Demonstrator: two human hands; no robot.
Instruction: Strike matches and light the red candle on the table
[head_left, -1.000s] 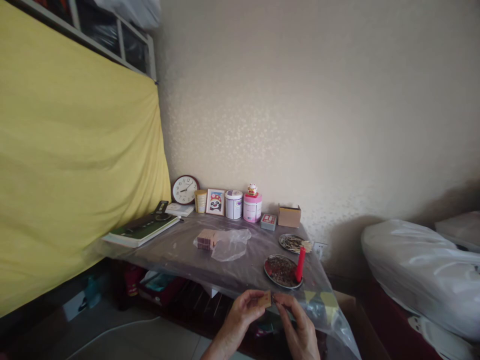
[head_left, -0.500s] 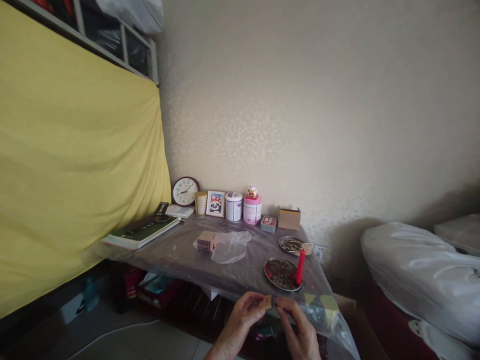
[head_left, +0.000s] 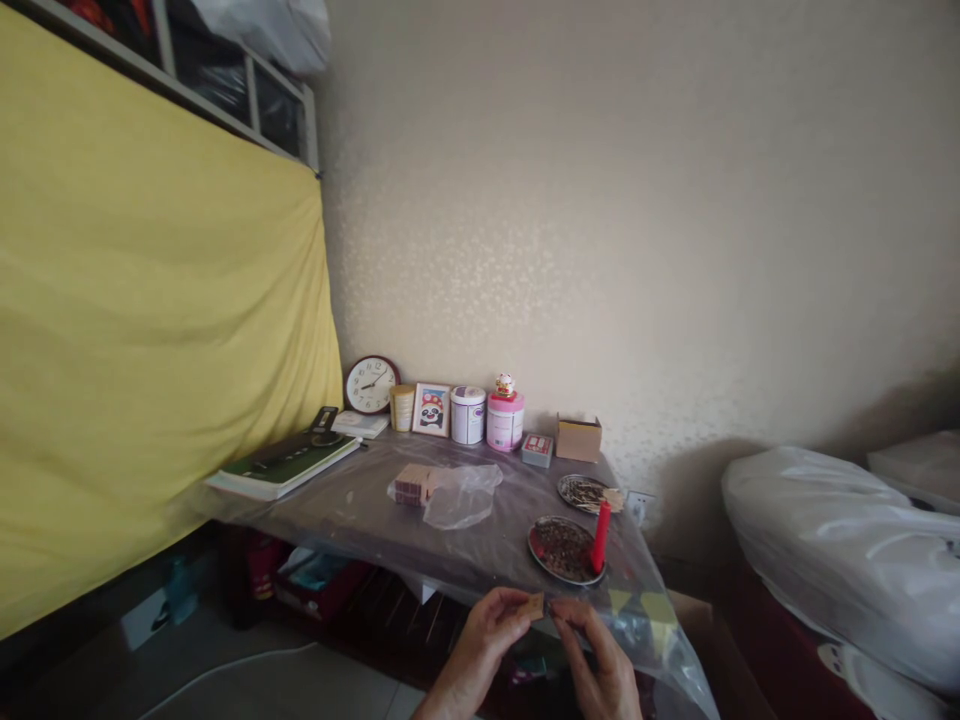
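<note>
Near the front edge of the table, my left hand (head_left: 491, 630) grips a small tan matchbox (head_left: 535, 605) between thumb and fingers. Close against its right end, the fingertips of my right hand (head_left: 598, 652) are pinched together; whatever they hold is too small and dark to make out. Just beyond both hands lies a round metal plate (head_left: 561, 577) covered in dark burnt bits. A red candle (head_left: 601, 540) stands upright on that plate's right side. Behind it, a second plate (head_left: 564, 497) carries many matchsticks (head_left: 589, 491).
Plastic sheeting covers the table (head_left: 352, 530). On it sit a stack of small boxes (head_left: 412, 484), a clear plastic bag (head_left: 465, 497) and a green book (head_left: 289, 462). A clock (head_left: 372, 385), tins (head_left: 468, 415) and a cardboard box (head_left: 578, 438) line the wall.
Both hands stay almost in place, with the matchbox still in the left. The view has shifted very slightly; nothing on the table has moved.
</note>
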